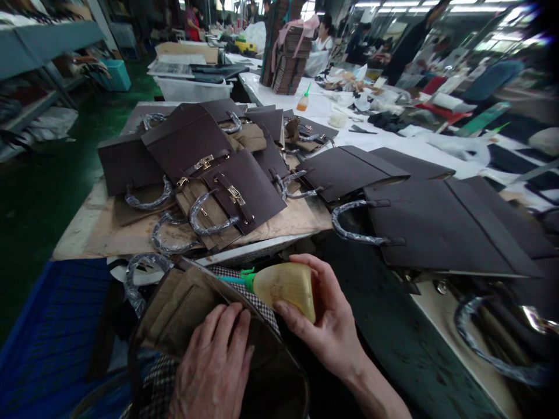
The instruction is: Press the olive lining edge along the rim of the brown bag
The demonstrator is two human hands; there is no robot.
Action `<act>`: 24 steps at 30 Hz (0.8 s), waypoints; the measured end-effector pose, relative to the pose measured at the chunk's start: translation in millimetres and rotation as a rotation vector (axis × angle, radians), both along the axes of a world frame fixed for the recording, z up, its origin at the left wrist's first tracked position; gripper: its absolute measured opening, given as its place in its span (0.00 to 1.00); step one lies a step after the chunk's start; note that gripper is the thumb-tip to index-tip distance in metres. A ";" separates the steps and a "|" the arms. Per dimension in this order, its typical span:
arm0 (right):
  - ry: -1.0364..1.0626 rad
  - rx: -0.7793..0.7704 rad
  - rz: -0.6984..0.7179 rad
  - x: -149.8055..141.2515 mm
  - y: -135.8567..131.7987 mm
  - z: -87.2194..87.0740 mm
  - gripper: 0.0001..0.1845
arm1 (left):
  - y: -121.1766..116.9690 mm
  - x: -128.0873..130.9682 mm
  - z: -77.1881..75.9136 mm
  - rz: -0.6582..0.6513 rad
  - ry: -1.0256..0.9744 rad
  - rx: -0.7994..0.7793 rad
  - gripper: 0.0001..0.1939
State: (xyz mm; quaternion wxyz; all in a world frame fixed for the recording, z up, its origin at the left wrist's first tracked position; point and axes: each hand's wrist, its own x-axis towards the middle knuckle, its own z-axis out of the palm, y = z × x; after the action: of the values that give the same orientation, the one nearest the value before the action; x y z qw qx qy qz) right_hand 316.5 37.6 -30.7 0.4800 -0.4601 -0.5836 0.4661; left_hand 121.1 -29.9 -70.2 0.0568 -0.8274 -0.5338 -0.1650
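Observation:
In my right hand (325, 317) is a yellowish squeeze bottle (279, 285) with a green cap, gripped between thumb and fingers. Its thin blue-green nozzle points left, close to the upper edge of an open handbag (174, 308); whether the tip touches is unclear. The bag has brown lining with a pocket and a wrapped handle on its far side. My left hand (213, 361) lies inside the bag's opening, fingers extended over the lining, thumb mostly hidden. Checked fabric (262, 305) shows behind the rim and below the left hand.
A pile of dark brown handbags (244, 192) with plastic-wrapped handles covers the board ahead. More bags (445, 221) lie to the right. A blue crate (56, 326) stands lower left. Another glue bottle (303, 102) stands on the white table behind; people work farther back.

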 end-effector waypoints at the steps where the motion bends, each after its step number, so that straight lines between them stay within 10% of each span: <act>1: -0.009 0.010 0.004 -0.7 0.6 0.4 0.34 | -0.3 -0.9 -0.5 -0.004 0.004 -0.005 0.19; 24: -0.257 0.288 0.197 -16.3 24.7 35.5 0.36 | -7.1 -6.2 -7.3 0.016 0.018 0.027 0.18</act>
State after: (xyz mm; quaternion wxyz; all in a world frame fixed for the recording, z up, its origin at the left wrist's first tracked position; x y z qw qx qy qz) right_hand 300.3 62.2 4.8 0.4147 -0.3833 -0.7426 0.3600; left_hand 114.8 -37.0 -77.5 0.0742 -0.8236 -0.5377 -0.1644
